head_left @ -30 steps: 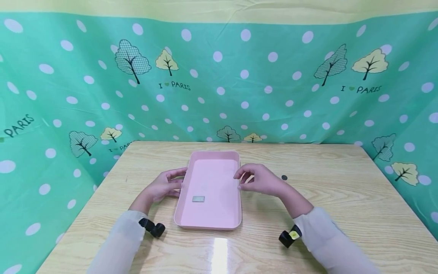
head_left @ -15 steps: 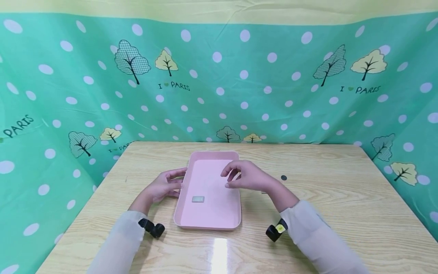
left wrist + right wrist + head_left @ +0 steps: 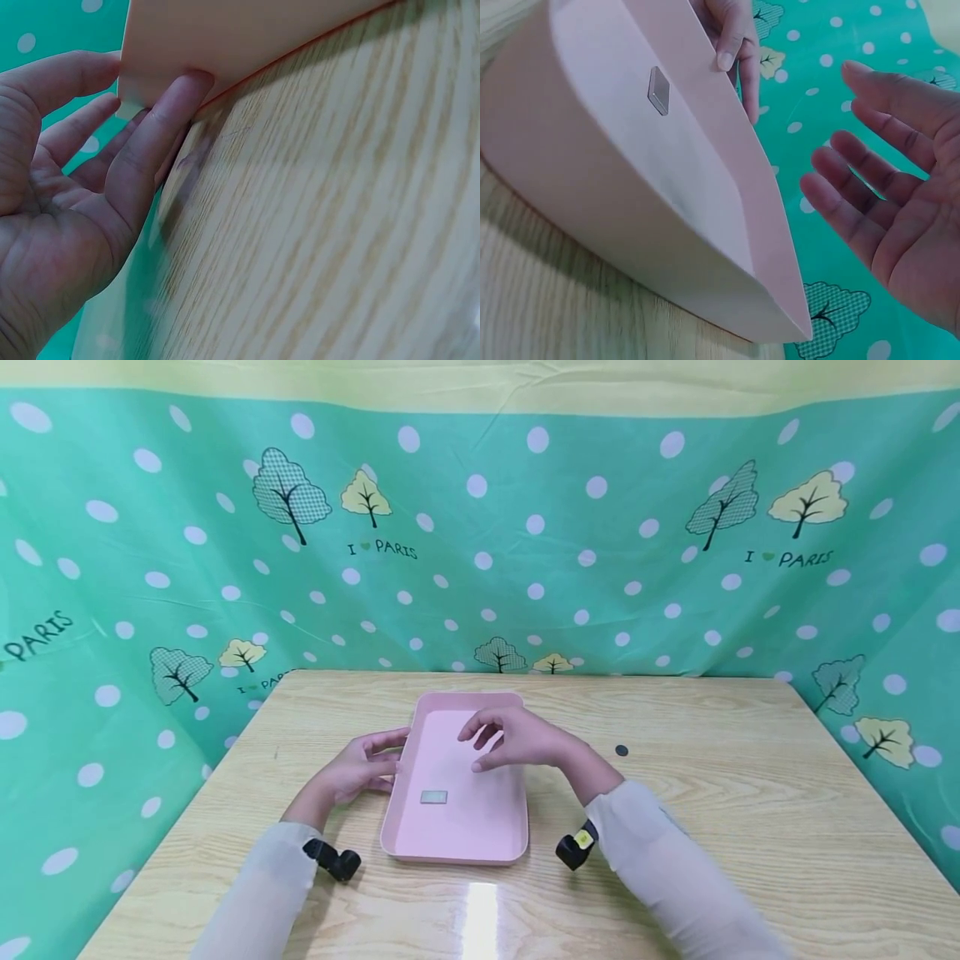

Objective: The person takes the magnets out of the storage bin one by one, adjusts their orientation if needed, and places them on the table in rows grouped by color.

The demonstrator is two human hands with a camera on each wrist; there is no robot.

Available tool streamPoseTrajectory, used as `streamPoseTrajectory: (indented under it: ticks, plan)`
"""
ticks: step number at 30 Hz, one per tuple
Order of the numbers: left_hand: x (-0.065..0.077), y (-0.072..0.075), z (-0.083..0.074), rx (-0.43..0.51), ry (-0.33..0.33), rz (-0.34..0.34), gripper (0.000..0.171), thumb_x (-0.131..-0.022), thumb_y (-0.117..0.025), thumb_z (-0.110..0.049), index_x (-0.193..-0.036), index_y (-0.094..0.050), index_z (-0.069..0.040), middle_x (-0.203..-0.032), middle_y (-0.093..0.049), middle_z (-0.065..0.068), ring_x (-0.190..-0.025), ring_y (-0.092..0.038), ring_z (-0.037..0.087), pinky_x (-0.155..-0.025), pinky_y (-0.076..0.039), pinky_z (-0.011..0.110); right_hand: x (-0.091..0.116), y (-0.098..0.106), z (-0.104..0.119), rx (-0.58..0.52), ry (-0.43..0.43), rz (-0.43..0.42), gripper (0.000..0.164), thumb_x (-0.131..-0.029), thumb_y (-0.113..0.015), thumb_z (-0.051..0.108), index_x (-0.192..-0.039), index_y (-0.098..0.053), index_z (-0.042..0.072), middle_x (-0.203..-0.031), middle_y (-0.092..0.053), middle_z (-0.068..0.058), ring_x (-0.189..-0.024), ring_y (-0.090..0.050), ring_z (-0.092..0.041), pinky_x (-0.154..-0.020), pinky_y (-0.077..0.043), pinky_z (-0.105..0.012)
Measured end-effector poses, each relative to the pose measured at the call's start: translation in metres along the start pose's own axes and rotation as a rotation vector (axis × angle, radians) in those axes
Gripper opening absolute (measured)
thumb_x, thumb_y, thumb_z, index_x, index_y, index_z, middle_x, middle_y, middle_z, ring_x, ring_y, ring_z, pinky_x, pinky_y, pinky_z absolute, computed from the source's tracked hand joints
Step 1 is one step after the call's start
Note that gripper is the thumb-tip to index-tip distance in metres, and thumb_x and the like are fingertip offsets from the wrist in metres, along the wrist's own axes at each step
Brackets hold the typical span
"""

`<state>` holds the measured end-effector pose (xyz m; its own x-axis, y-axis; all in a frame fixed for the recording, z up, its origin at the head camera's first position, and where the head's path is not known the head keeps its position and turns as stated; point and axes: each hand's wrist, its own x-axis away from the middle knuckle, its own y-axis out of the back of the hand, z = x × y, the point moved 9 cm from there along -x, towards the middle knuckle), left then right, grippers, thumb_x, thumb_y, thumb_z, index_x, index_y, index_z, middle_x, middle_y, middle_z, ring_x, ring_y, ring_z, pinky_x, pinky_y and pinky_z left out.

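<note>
A shallow pink tray (image 3: 472,827) lies on the wooden table, its long sides running away from me. Inside it, toward the left, is a small flat grey rectangular piece (image 3: 433,797) with a silvery edge in the right wrist view. My left hand (image 3: 356,768) rests against the tray's left wall, fingers spread along its outside; the left wrist view shows a fingertip (image 3: 196,82) touching the wall. Over the tray's right half hovers my right hand (image 3: 525,739), its fingers loosely bent and apart. Nothing shows between those fingers (image 3: 885,169) in the right wrist view.
A small dark round disc (image 3: 622,750) lies on the table (image 3: 720,793) to the right of the tray, beyond my right forearm. A green dotted cloth (image 3: 480,527) hangs behind the table and along its sides. Each wrist carries a small black camera (image 3: 345,865).
My right hand has moved left from the tray's right rim to over its inside, its fingers still loosely bent. The left hand, tray and grey piece have stayed in place.
</note>
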<state>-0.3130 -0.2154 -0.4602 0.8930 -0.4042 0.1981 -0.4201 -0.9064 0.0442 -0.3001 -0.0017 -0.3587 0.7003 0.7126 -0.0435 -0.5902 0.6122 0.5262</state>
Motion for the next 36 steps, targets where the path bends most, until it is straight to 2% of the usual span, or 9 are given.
streamPoseTrajectory:
  ticks: [8,15,20,24,27,31,36]
  plan:
    - [0.0,0.0,0.001,-0.002,0.007,-0.008,0.07,-0.09,-0.065,-0.002,-0.151,-0.032,-0.004,-0.153,-0.031,0.022,-0.12,-0.056,0.034,-0.08,-0.058,0.049,-0.02,-0.008,-0.001,0.014,0.016,0.039,0.038,-0.077,-0.083,0.009,-0.112,-0.07,0.013,-0.114,-0.066,-0.001,-0.106,-0.062,-0.023,-0.087,-0.055,-0.029]
    - [0.001,0.0,0.0,-0.002,0.001,-0.004,0.07,-0.09,-0.065,-0.002,-0.151,-0.031,-0.003,-0.154,-0.03,0.022,-0.12,-0.056,0.035,-0.08,-0.058,0.048,-0.034,-0.016,-0.006,-0.022,0.039,0.061,0.035,-0.079,-0.081,0.008,-0.112,-0.071,0.009,-0.116,-0.066,-0.005,-0.108,-0.062,-0.025,-0.096,-0.05,-0.048]
    - [0.0,-0.001,-0.001,0.009,-0.006,0.015,0.07,-0.091,-0.064,-0.002,-0.152,-0.029,-0.001,-0.155,-0.028,0.023,-0.12,-0.055,0.036,-0.081,-0.058,0.048,-0.043,-0.022,-0.009,-0.068,0.055,0.078,0.031,-0.08,-0.079,0.004,-0.11,-0.071,0.005,-0.111,-0.068,-0.006,-0.109,-0.06,-0.034,-0.097,-0.049,-0.05]
    - [-0.001,0.0,0.0,0.012,-0.007,0.021,0.07,-0.091,-0.063,0.0,-0.152,-0.028,-0.001,-0.155,-0.028,0.023,-0.12,-0.055,0.037,-0.081,-0.058,0.048,-0.05,-0.033,-0.011,-0.063,0.059,0.128,0.029,-0.082,-0.077,0.001,-0.11,-0.07,0.0,-0.111,-0.068,-0.015,-0.108,-0.061,-0.035,-0.096,-0.05,-0.044]
    - [-0.001,0.001,0.0,0.015,-0.006,0.021,0.069,-0.091,-0.062,0.0,-0.152,-0.028,-0.001,-0.155,-0.028,0.023,-0.12,-0.055,0.037,-0.081,-0.058,0.048,-0.055,-0.041,-0.014,-0.061,0.043,0.169,0.028,-0.082,-0.076,0.0,-0.109,-0.07,-0.003,-0.112,-0.067,-0.021,-0.105,-0.062,-0.035,-0.091,-0.053,-0.034]
    - [-0.001,0.001,0.001,0.021,-0.006,0.022,0.069,-0.091,-0.062,0.001,-0.152,-0.028,0.0,-0.155,-0.027,0.023,-0.119,-0.056,0.035,-0.081,-0.058,0.048,-0.059,-0.051,-0.02,-0.065,0.008,0.204,0.026,-0.081,-0.076,-0.001,-0.106,-0.072,-0.001,-0.109,-0.069,-0.019,-0.103,-0.063,-0.033,-0.085,-0.052,-0.022]
    - [-0.001,0.0,0.001,0.033,-0.011,0.033,0.069,-0.091,-0.06,0.003,-0.152,-0.027,0.0,-0.154,-0.027,0.024,-0.118,-0.056,0.034,-0.081,-0.058,0.048,-0.061,-0.065,-0.027,-0.08,-0.05,0.237,0.027,-0.077,-0.078,-0.003,-0.104,-0.072,-0.003,-0.101,-0.071,-0.015,-0.093,-0.064,-0.022,-0.079,-0.051,-0.02]
